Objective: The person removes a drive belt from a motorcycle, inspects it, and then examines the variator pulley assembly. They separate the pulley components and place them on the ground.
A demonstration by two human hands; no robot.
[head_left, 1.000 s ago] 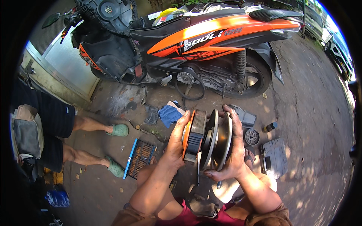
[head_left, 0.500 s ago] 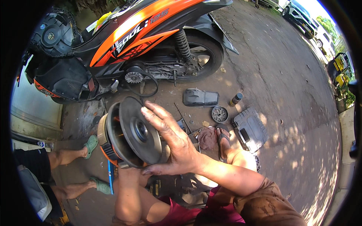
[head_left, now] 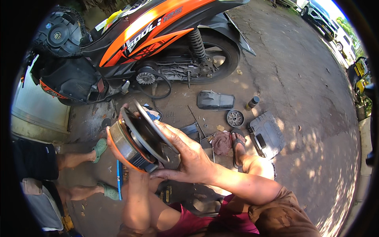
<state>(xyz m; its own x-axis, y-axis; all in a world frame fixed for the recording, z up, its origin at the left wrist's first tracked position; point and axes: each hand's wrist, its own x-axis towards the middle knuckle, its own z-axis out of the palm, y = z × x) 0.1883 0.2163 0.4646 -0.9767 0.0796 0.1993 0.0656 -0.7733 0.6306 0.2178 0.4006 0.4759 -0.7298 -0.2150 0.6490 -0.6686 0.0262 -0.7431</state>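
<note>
The biggest thing before you is the orange-and-black scooter point(head_left: 158, 43), with a loose-hanging drive belt point(head_left: 169, 87) at its side. Next in size come the black hard case point(head_left: 266, 134) and the dark cover point(head_left: 215, 100), both lying on the ground near your foot. Smaller than the case, and raised above the ground in front of your knees, is the pulley assembly point(head_left: 123, 139), tilted and held between your two hands.

Expect that assembly to be heavy for its size: it looks like solid metal, stiff all through, and unlikely to bend under a squeeze. Its widest part, the outer disc point(head_left: 152, 128), looks smooth and may be slippery, more so with the dark smudges on your fingers. Your right hand point(head_left: 193, 157) is clamped on that disc, fingers spread along the outer face, thumb at the lower edge. The drum point(head_left: 121, 136) behind it should give a surer grip; your left hand point(head_left: 117, 155) is wrapped around that end, though much of it is hidden. Bear the weight there, and steady the disc by its rim. The narrow orange ring point(head_left: 114, 148) looks a poor place to pull, and the gap between the discs could pinch a fingertip.
</note>
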